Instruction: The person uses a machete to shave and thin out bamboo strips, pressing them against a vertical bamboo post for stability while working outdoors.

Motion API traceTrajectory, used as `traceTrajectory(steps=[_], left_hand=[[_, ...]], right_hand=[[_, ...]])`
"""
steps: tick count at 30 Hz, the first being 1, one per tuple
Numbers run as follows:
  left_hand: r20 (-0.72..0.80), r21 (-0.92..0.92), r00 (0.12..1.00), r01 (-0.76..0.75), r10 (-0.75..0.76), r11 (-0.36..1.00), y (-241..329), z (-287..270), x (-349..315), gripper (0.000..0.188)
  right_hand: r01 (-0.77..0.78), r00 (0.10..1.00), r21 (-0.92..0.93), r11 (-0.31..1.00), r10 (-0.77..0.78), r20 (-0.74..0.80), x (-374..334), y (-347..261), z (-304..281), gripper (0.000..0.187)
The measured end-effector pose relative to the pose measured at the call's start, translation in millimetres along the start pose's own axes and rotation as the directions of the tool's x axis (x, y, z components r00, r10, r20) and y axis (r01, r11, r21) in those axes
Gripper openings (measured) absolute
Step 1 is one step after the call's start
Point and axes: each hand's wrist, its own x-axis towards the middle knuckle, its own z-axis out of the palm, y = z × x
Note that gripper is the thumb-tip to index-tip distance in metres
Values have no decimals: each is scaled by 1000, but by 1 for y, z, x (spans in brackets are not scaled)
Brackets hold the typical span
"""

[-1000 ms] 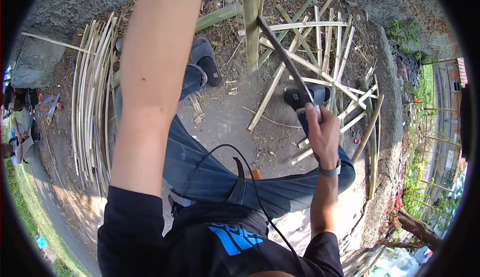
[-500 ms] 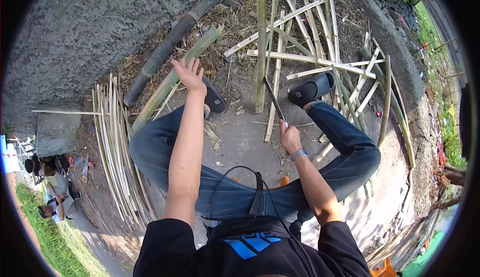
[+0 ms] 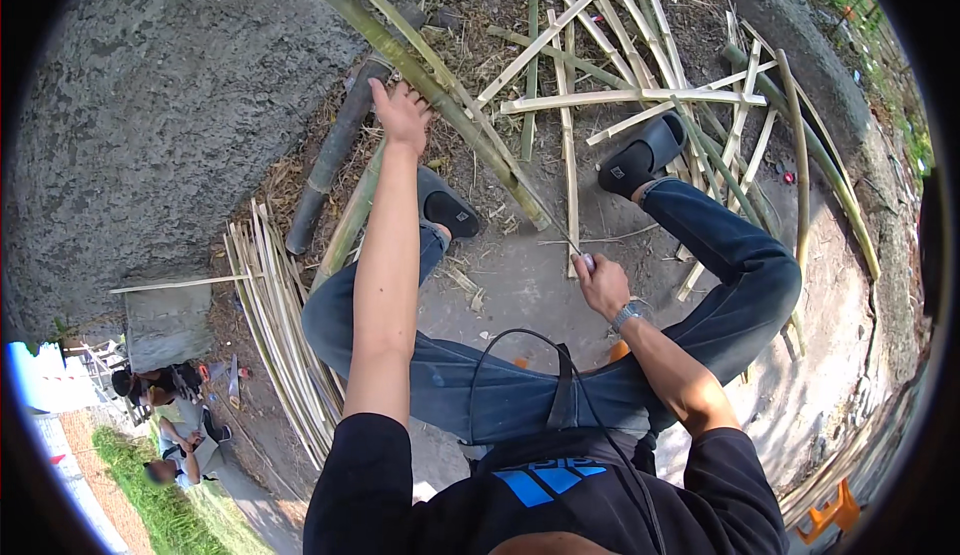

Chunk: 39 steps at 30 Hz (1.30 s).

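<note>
1. Fingers spread on your left hand; right hand clamped on the knife.
2. Bamboo pole leans from centre toward eleven o'clock.
3. Splitting seems in hand; next calls for steadying it left-handed.

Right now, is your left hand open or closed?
Open: the left hand has its fingers spread apart, near the slanting bamboo pole.

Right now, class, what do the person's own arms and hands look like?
Black sleeves end near the elbows, leaving both forearms bare. The left hand and right hand are ungloved; a grey, metallic-looking watch circles the right wrist.
</note>
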Motion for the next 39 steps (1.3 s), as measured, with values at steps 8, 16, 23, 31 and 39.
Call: traceTrajectory(steps=[8, 16, 23, 31, 39], left_hand=[[-14, -7, 986, -164, 164, 986, 28, -53, 8, 108], [142, -322, 979, -94, 146, 942, 35, -61, -6, 128], [396, -366, 911, 44, 113, 930, 36, -50, 20, 81], [-256, -332, 946, -281, 201, 900, 19, -14, 16, 62], [21, -293, 881, -446, 472, 846, 12, 24, -32, 89]], right_hand=[[-37, 950, 380, 924, -85, 300, 45, 18, 10, 45], [-193, 868, 452, 871, -63, 492, 42, 48, 10, 44], [-164, 893, 236, 958, 42, 448, 64, 59, 25, 71], [-413, 884, 423, 806, 243, 399, -2, -30, 106, 69], [-502, 844, 474, 723, 290, 452, -27, -47, 64, 69]])
